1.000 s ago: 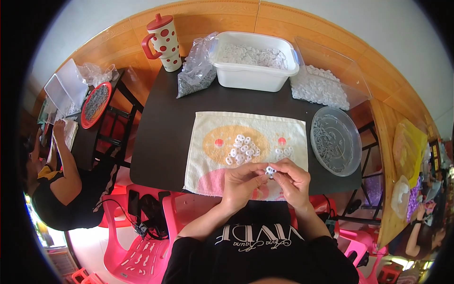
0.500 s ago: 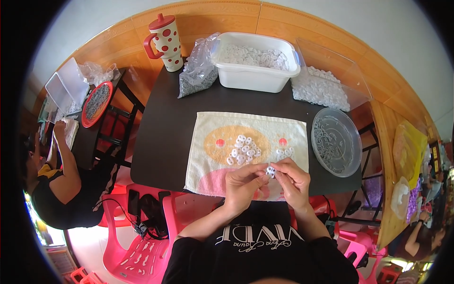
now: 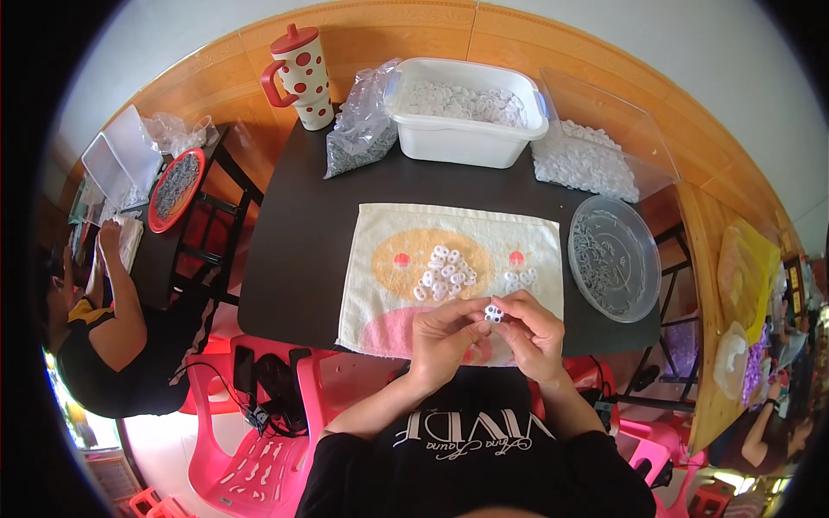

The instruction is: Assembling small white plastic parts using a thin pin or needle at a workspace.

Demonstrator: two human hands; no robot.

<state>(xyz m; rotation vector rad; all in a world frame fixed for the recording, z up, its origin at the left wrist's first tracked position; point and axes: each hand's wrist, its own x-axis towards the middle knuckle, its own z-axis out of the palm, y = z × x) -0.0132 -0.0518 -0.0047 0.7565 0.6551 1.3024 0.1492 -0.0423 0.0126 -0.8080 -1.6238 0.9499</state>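
Over the near edge of a printed towel, my left hand and my right hand meet with fingertips pinched together. Between them they grip a small white plastic piece with dark round spots or holes. Just beyond my fingers lies a loose pile of similar white pieces, each with two holes. To its right, close to my right hand, sits a smaller cluster of white pieces. My fingers hide part of the held piece.
A white tub of white pieces, a bag of small grey parts and a spotted tumbler stand at the back. Right are a clear box of white pieces and a round tray of screw-like parts. Another person works at left.
The held piece has turned slightly between my fingertips, so its dark spots face up more plainly. Both hands stay in nearly the same place. The person at left has shifted a hand.
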